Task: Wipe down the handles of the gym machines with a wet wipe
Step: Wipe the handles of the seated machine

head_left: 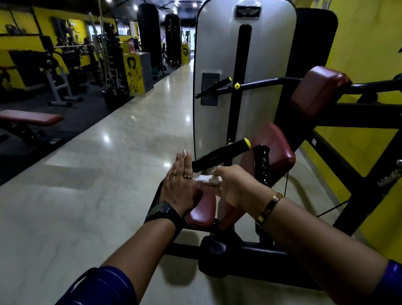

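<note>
In the lower middle of the frame, seen from the head camera, two bare forearms reach toward a weight machine (242, 67) beside a yellow wall. The left hand (180, 184) is flat, fingers straight and together, just beside the low end of a black handle (221, 155) with a yellow tip; whether it touches is unclear. The right hand (236, 187) pinches a crumpled white wet wipe (206, 178) just under that handle's low end. The wipe looks light, limp and damp, likely best wrapped around the bar under curled fingers. The handle looks stiff and fixed, so it should bear firm rubbing. A second, glossy black handle (262, 166) stands right of it, possibly slick.
</note>
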